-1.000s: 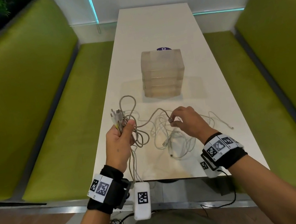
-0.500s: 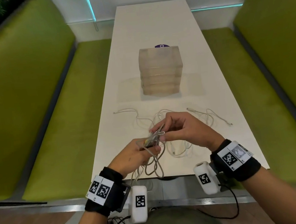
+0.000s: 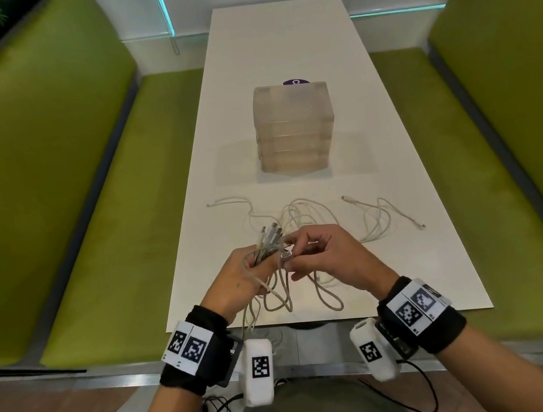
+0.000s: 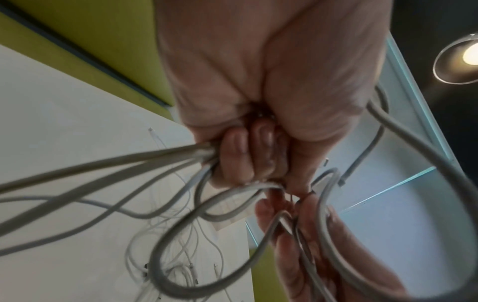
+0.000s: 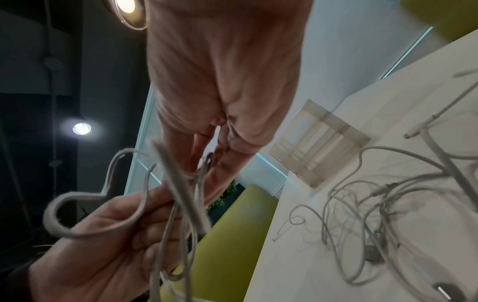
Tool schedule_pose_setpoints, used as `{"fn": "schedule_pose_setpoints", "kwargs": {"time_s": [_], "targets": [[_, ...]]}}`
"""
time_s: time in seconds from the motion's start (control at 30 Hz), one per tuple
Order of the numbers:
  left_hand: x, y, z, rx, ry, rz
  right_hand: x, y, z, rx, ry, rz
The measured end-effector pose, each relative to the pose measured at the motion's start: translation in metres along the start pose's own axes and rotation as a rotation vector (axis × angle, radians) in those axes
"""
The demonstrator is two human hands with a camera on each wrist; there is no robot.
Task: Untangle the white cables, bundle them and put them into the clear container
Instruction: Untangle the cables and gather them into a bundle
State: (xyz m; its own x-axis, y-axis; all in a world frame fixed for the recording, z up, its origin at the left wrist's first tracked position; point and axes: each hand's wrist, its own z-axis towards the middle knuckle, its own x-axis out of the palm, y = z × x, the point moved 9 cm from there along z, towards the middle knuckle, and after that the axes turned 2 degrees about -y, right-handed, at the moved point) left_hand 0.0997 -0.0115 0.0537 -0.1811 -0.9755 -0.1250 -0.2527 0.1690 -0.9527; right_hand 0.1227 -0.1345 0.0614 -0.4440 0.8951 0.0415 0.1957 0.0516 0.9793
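Now brought together at lower centre: left hand (image 3: 243, 275) gripping the bundle (image 3: 269, 240), plugs aimed up-right along its length; right hand (image 3: 325, 255), off the table (image 3: 391, 259) since a second ago, pinching one plug (image 3: 286, 256) beside it. Another end joining. Loose cables (image 3: 312, 214) below container (image 3: 294, 126).

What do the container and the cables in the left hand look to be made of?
Container: looks like frosted translucent plastic, since the table shows dimly through its hazy walls. Cables in the left hand: pale grey-white matte jackets, likely rubbery plastic, bending in soft loops; the plug tips glint like metal.
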Motion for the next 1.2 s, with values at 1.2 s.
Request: {"fn": "schedule_pose_setpoints", "kwargs": {"time_s": [1.2], "targets": [[-0.065, -0.005, 0.001, 0.126, -0.349, -0.459, 0.027, -0.113, -0.038, 0.075, 0.554, -0.966]]}}
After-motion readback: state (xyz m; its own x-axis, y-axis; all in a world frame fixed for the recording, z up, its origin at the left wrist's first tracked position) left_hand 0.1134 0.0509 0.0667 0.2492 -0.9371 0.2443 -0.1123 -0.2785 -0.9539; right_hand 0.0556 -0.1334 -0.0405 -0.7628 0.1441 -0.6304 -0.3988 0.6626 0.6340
